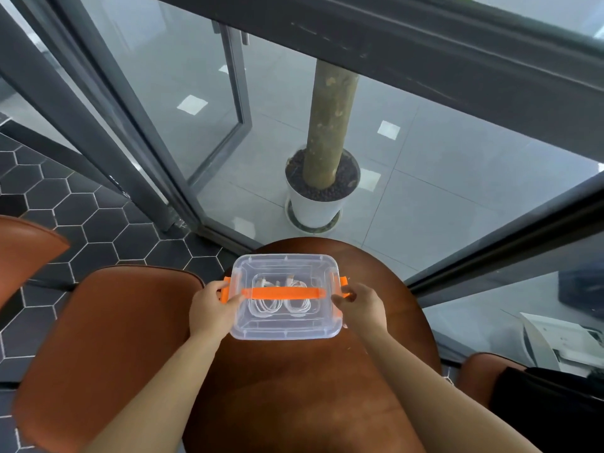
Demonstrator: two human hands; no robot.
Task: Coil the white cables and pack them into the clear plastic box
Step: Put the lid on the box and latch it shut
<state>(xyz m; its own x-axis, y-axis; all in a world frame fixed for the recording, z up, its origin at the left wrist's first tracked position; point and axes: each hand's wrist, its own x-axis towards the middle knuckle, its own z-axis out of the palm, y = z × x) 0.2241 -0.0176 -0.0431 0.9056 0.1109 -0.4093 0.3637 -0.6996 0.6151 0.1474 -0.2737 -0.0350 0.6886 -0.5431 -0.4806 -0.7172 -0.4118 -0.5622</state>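
The clear plastic box (285,325) stands on the round brown table (304,387) with its lid on and an orange handle (283,293) lying across the top. Two coiled white cables (295,305) show through the lid, side by side inside. My left hand (210,310) grips the box's left edge at the orange side latch (225,291), thumb on the lid. On the other side, my right hand (359,307) grips the right edge at the right orange latch (343,282).
An orange-brown chair (108,338) stands left of the table, another chair's edge (23,250) at the far left. Beyond the glass wall a white plant pot (318,204) holds a tree trunk. Dark hexagon floor tiles (81,204) lie on the left.
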